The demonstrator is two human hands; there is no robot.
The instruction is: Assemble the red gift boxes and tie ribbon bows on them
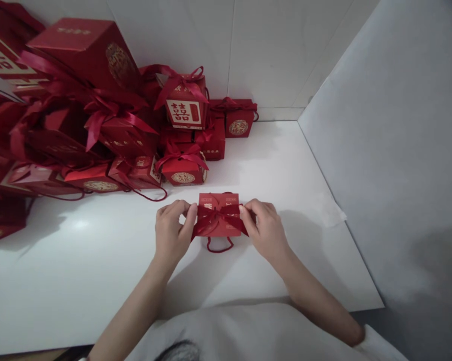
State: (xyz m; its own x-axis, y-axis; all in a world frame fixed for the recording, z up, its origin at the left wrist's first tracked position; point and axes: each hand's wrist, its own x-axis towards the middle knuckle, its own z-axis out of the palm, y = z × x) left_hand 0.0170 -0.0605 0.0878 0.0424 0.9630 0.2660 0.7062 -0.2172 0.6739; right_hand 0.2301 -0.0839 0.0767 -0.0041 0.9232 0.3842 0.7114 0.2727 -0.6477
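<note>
In front of me on the white table lies a small red gift box (219,231) with gold print and a dark red cord handle on its near side. A dark red satin ribbon (218,215) crosses its top, tied in a bow in the middle. Thumb and fingers of my left hand (173,225) pinch the bow's left loop at the box's left edge. At the right edge my right hand (265,225) pinches the right loop the same way. Both loops are held outward from the knot.
Many red gift boxes with ribbon bows (113,125) are stacked at the left and back. The nearest of them is a box (183,175) just behind my left hand. A tiled wall (267,55) rises behind, and a pale panel (391,125) borders the white table (98,260) on the right.
</note>
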